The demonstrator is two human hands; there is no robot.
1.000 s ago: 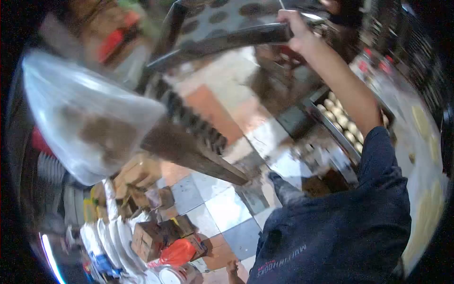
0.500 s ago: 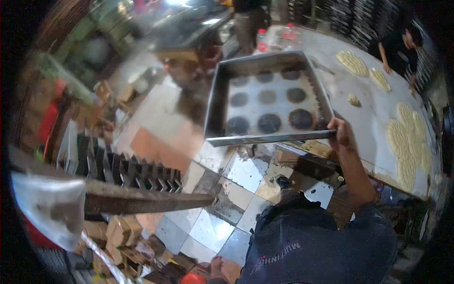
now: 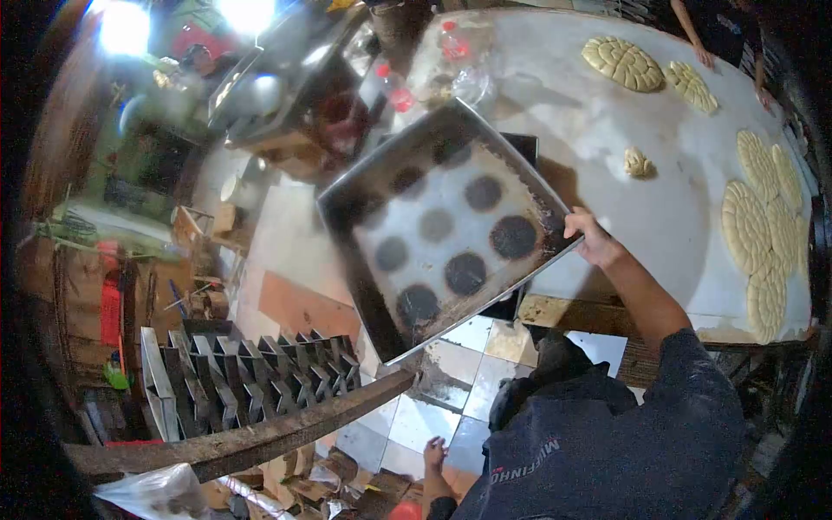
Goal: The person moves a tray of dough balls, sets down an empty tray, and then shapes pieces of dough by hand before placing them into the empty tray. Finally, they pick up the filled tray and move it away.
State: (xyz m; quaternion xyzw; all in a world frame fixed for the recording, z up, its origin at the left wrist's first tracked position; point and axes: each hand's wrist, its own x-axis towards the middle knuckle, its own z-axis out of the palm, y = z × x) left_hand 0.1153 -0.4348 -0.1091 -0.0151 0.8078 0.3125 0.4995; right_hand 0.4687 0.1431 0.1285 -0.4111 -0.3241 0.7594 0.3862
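Observation:
My right hand (image 3: 594, 239) grips a square metal baking tray (image 3: 433, 225) by its right corner, fingers wrapped over the rim. High walls surround the tray's pale, worn bottom, which is marked with several dark round patches. It hangs tilted in the air, one corner pointing down toward a wooden beam. Low and away from the tray is my left hand (image 3: 436, 452), with nothing in it and its fingers loosely apart. To the right stands a white-topped table (image 3: 641, 234) bearing patterned dough pieces (image 3: 750, 227) and a small dough lump (image 3: 638, 162).
A row of upright metal trays (image 3: 251, 377) stands at left behind the wooden beam (image 3: 286, 433). Dark tray edges (image 3: 523, 147) show behind the held tray. Bottles with red caps (image 3: 453, 41) are on the table's far side. Another person's hand (image 3: 704, 57) rests at the far edge.
The baking tray has turned, its left side swinging down toward the beam, while my right hand keeps its hold. My left hand has risen a little. The view has shifted.

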